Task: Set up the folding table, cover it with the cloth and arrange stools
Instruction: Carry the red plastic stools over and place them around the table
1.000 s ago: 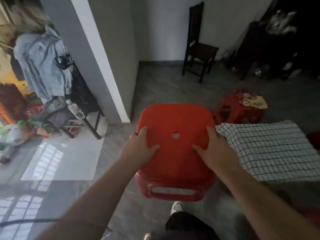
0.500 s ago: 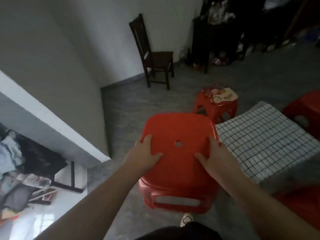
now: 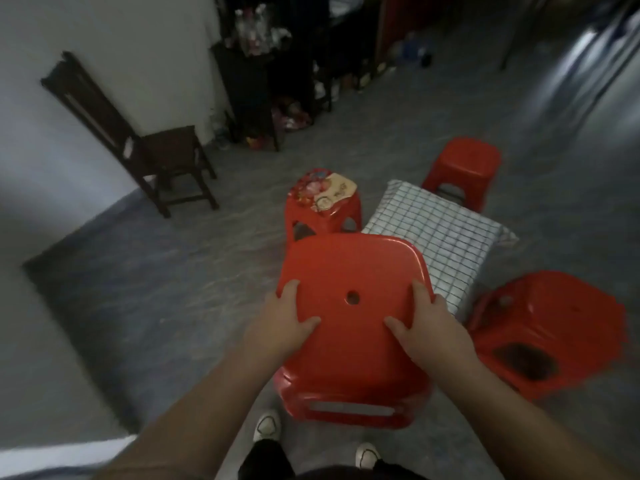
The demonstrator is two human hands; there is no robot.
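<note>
stool (image 3: 349,289) held above the floor just beside the cloth-covered worktop (image 3: 429,230), left hand (image 3: 277,323) and right hand (image 3: 433,327) each clamped on a seat edge; lower it level at the open side.

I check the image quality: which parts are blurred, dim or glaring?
Head view: the held stool and both hands are fairly sharp; the wooden chair and the stool at right are motion-smeared; the far shelf is dim; glare streaks the floor top right.

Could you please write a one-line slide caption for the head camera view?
Both hands carry a red stool toward the cloth-covered table ringed by three red stools.
</note>
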